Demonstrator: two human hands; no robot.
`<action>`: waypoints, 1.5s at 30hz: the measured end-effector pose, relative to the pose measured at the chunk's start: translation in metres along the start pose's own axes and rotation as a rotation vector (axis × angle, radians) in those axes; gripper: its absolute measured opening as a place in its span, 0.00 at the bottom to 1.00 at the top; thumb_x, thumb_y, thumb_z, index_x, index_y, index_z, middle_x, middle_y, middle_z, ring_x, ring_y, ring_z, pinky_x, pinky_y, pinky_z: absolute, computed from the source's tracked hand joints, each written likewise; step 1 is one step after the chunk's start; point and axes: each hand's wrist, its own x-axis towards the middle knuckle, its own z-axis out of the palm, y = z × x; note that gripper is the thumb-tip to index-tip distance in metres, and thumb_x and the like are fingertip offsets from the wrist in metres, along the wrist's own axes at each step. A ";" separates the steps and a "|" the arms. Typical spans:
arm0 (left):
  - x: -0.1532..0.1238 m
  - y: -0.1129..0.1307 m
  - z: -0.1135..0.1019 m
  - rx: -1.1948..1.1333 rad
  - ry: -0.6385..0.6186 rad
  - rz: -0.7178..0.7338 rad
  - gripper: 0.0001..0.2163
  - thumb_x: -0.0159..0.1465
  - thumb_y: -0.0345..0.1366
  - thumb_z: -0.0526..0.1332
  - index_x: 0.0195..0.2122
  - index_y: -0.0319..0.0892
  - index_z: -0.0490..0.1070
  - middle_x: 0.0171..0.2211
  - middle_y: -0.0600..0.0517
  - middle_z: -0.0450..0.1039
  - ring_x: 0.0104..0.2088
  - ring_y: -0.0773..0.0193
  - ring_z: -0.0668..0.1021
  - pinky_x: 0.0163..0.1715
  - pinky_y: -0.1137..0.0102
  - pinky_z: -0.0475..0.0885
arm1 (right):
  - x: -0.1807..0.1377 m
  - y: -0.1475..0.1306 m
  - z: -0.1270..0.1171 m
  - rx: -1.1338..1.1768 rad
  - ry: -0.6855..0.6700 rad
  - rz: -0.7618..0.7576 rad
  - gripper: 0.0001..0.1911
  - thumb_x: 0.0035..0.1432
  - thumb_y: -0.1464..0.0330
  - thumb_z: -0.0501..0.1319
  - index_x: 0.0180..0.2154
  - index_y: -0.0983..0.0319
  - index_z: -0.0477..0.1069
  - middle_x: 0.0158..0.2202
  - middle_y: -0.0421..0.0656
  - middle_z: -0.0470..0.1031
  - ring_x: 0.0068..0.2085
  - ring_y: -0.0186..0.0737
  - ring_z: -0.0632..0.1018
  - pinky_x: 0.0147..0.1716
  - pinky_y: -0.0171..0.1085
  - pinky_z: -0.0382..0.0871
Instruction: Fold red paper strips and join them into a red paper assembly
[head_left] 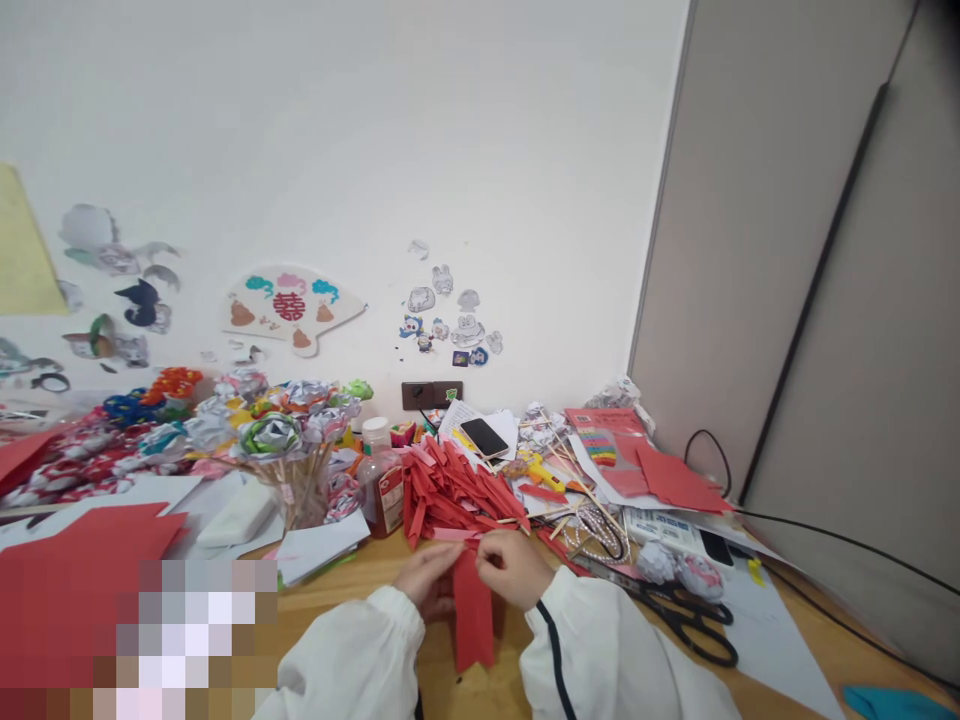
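A red paper strip [474, 620] hangs down between my hands, its lower end cut in a notch. My left hand [431, 580] grips its upper left edge, the fingers partly behind the paper. My right hand [514, 568] is curled at the strip's upper right, thumb and finger pinched on its top. A short pink paper strip [450, 535] lies across just above the red one; whether the two are joined I cannot tell. Right behind my hands is a heap of red paper strips [457, 480].
Black-handled scissors [694, 620] lie at right, near crumpled paper balls [660, 562]. Behind are a yellow glue gun [544, 472], a phone [484, 437] and a bead string [596, 530]. A bottle [382, 490] and a holder of paper flowers [300, 490] stand at left.
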 end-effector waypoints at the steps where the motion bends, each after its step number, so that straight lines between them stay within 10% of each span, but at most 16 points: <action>1: 0.001 -0.001 -0.001 0.014 -0.005 0.007 0.13 0.40 0.41 0.63 0.23 0.39 0.64 0.15 0.55 0.69 0.18 0.67 0.73 0.17 0.74 0.65 | 0.000 -0.001 0.000 -0.002 -0.001 -0.002 0.06 0.42 0.74 0.51 0.17 0.64 0.60 0.18 0.36 0.60 0.22 0.28 0.62 0.21 0.27 0.51; 23: 0.005 -0.007 -0.004 0.061 -0.012 0.140 0.13 0.36 0.40 0.65 0.17 0.36 0.66 0.10 0.56 0.66 0.13 0.70 0.67 0.14 0.75 0.59 | 0.001 -0.001 -0.001 0.162 -0.064 0.015 0.07 0.43 0.74 0.51 0.17 0.64 0.60 0.17 0.35 0.58 0.21 0.28 0.61 0.20 0.27 0.51; 45: 0.004 -0.001 -0.004 0.603 0.025 0.374 0.15 0.40 0.45 0.60 0.18 0.36 0.67 0.13 0.56 0.65 0.16 0.71 0.66 0.18 0.76 0.61 | -0.002 0.006 0.001 0.407 -0.132 0.039 0.10 0.46 0.72 0.50 0.16 0.65 0.58 0.17 0.35 0.56 0.22 0.28 0.60 0.21 0.27 0.52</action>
